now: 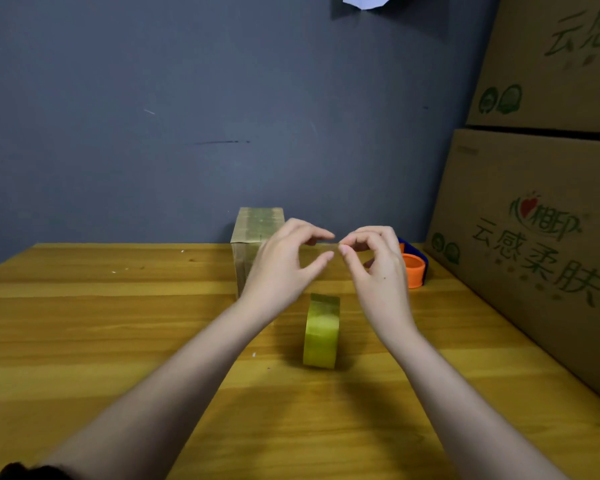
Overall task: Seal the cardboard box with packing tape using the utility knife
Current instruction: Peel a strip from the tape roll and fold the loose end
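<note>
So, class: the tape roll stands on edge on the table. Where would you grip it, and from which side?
Come from above and pinch the flat side faces of the tape roll near its top. It stands on edge on the table, with its curved band facing the camera, so a grip across the faces would probably not slip or set it rolling.

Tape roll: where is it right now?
In the head view the tape roll stands on edge on the wooden table, centre frame, below and between both hands, nearer the camera than the small cardboard box.

Two printed cartons (534, 216) stacked right of the wooden table (118, 323), grey wall (153, 116) behind.
</note>
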Tool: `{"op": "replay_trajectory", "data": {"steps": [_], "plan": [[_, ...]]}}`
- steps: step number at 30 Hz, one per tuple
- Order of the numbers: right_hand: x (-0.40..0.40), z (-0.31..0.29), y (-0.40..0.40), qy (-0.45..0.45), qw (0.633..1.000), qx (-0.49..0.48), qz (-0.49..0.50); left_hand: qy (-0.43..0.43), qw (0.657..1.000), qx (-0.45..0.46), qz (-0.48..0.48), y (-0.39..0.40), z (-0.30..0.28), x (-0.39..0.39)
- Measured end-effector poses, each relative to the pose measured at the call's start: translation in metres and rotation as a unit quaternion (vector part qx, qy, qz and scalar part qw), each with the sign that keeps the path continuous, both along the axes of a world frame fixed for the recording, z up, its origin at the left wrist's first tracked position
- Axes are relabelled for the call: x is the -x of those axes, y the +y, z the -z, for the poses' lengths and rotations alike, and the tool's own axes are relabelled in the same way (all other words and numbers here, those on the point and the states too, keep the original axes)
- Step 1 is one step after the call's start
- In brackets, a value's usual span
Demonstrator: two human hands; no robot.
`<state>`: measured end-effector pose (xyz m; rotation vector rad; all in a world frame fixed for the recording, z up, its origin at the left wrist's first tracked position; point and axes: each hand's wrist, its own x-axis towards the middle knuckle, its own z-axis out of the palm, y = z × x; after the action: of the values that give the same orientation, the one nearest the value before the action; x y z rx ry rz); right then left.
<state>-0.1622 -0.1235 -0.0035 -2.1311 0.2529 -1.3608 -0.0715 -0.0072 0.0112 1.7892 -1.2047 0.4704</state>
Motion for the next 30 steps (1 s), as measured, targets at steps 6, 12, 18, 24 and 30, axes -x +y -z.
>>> {"op": "replay_trajectory", "data": {"steps": [6, 12, 18, 24, 30], "plan": [[0.002, -0.002, -0.002, 0.016, 1.0, 0.015, -0.007, 0.077, 0.997, 0.008, 0.013, -0.004, -0.004, -0.004], [0.003, -0.006, -0.004, 0.039, 0.999, 0.02, -0.011, 0.066, 0.998, -0.009, 0.003, -0.001, -0.01, -0.005], [0.006, -0.017, -0.015, 0.089, 0.995, 0.017, -0.05, 0.07, 0.997, -0.017, 0.012, -0.001, -0.012, -0.003], [0.009, -0.023, -0.018, 0.128, 0.987, -0.047, -0.08, 0.184, 0.982, 0.002, 0.029, -0.003, -0.011, -0.004], [0.012, -0.02, -0.023, 0.091, 0.972, -0.183, -0.116, 0.336, 0.929, 0.107, 0.109, 0.004, -0.011, -0.012]]}}
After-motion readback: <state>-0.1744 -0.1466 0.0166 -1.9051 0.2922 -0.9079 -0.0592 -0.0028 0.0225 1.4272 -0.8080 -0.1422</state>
